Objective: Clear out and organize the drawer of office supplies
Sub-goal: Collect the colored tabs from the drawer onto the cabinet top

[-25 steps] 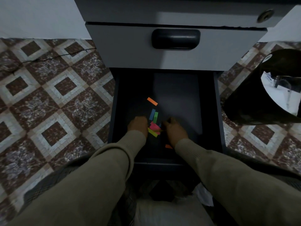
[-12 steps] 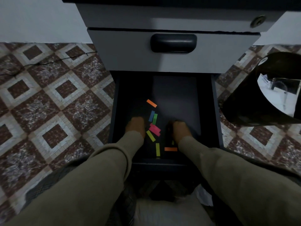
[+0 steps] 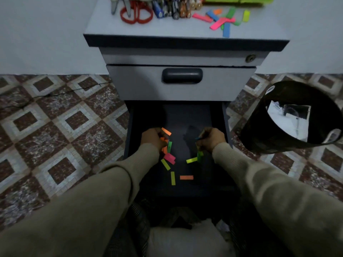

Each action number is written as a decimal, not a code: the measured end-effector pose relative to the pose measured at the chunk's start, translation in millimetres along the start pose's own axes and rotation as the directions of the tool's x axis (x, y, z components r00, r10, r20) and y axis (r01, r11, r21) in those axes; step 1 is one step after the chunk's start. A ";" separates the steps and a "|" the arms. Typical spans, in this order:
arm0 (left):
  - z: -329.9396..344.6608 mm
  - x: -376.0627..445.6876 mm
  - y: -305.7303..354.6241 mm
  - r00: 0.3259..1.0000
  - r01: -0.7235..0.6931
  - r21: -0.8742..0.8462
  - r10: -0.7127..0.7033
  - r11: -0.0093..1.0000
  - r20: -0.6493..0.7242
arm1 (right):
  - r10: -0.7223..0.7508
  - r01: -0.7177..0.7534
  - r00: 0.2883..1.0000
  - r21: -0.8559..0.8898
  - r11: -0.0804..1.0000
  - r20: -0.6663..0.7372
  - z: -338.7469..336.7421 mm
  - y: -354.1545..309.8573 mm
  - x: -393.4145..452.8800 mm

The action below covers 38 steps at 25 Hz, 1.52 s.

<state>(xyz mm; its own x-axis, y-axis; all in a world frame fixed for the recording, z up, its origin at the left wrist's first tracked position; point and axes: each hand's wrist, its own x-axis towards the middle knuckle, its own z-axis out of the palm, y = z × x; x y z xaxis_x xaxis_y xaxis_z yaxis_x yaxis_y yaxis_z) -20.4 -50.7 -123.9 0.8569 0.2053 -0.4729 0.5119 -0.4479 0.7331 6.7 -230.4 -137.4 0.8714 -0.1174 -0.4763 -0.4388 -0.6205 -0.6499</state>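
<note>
Clearly we are well into the clearing; the open drawer point(image 3: 144, 115) holds nothing we can see but a scatter of coloured paper tabs point(image 3: 169, 158) on its dark floor; our left hand point(image 3: 152, 139) is curled round a small bunch of orange and green tabs at the left of the drawer; our right hand point(image 3: 211, 139) is curled round a few green ones at the right, with what may be a dark pen among them, though we cannot tell for certain; loose between and below the hands lie a pink tab, several yellow ones point(image 3: 173, 178) and an orange tab point(image 3: 186, 177) near the drawer's front edge. Up on the cabinet top point(image 3: 111, 30) the red-handled scissors point(image 3: 136, 14), a row of pens and markers point(image 3: 172, 8), a green pack at the back edge and another spread of tabs point(image 3: 221, 20) are already set out, which we take as the emptied contents; a black bin point(image 3: 274, 134) stands on the floor just beside the drawer at the right, with clear and white scraps inside; what is left, as we judge it, is gathering the last tabs, then sorting everything and putting it back in order.
</note>
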 end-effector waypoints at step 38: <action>-107.0 2.9 268.7 0.910 -0.388 -0.149 0.352 0.910 -0.219 | -0.311 0.288 0.862 -0.118 0.950 -0.401 -211.4 -245.0 9.1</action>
<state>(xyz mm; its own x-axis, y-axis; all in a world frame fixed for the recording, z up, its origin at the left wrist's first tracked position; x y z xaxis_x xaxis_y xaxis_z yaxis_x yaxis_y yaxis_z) 126.2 -77.4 124.0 0.9734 0.2195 -0.0655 0.1427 -0.3578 0.9228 168.4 -243.4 142.7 0.9752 -0.2193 0.0293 -0.1403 -0.7152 -0.6847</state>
